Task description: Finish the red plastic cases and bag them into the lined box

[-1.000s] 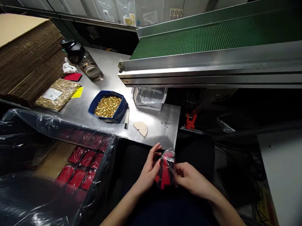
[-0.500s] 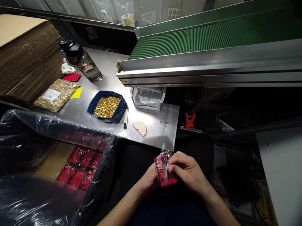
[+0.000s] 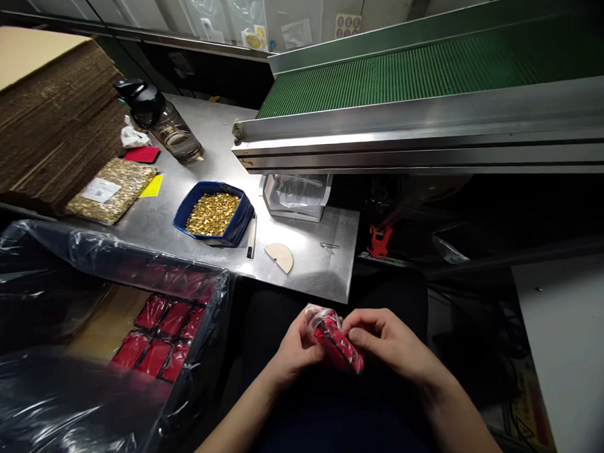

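A small red box with dark edges, wrapped in clear plastic, is held over my lap, tilted with its narrow side up. My left hand is closed around its left end and the loose plastic there. The fingers of my right hand pinch at its upper right side. To my left, several similar red wrapped boxes lie in rows inside a carton lined with dark clear plastic.
On the metal table are a blue bin of gold pieces, a marker, a half-round disc, tweezers-like metal pieces, a clear tray and a bottle. A green conveyor juts over; stacked cardboard stands left.
The wrapped red box has turned from showing its broad face to showing its narrow side. My left hand has shifted its grip to the box's upper left, with its thumb now showing.
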`<state>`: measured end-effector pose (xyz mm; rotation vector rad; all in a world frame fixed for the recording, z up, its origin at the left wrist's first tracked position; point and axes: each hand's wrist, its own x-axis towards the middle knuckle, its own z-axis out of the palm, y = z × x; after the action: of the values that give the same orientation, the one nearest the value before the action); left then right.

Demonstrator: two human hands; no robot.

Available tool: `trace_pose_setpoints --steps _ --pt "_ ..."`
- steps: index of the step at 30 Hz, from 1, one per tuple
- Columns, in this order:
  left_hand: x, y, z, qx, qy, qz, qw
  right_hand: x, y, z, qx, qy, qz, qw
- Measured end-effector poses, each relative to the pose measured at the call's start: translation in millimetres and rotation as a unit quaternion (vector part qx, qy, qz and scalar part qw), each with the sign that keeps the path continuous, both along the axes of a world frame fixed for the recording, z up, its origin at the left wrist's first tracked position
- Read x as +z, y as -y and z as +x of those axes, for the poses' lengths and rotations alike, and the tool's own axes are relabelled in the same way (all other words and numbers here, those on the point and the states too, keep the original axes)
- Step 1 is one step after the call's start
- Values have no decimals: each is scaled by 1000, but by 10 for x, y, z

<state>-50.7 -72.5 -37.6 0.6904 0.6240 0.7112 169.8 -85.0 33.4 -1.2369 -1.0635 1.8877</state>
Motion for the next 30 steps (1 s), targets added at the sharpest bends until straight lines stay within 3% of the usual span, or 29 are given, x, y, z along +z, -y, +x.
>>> trace_pose_setpoints --steps 3,8,15,18,21,27,30 --pt "75 -54 -15 28 -25 41 998 88 8 106 59 0 23 998" --pt "161 -44 -15 54 -67 61 994 52 42 80 32 87 28 995" --pt "271 -130 -186 -9 -162 105 981 -127 28 -24 80 24 19 996" --pt "329 -156 -273 -39 -226 167 959 -124 16 -93 75 27 14 997" --pt "373 -143 -324 -9 -245 254 936 -88 -11 -147 54 51 48 996" --pt "499 -144 -385 30 -245 476 844 -4 5 -139 43 109 175 978" --pt "562 -158 -416 21 -244 521 818 -7 70 -116 41 141 208 967"
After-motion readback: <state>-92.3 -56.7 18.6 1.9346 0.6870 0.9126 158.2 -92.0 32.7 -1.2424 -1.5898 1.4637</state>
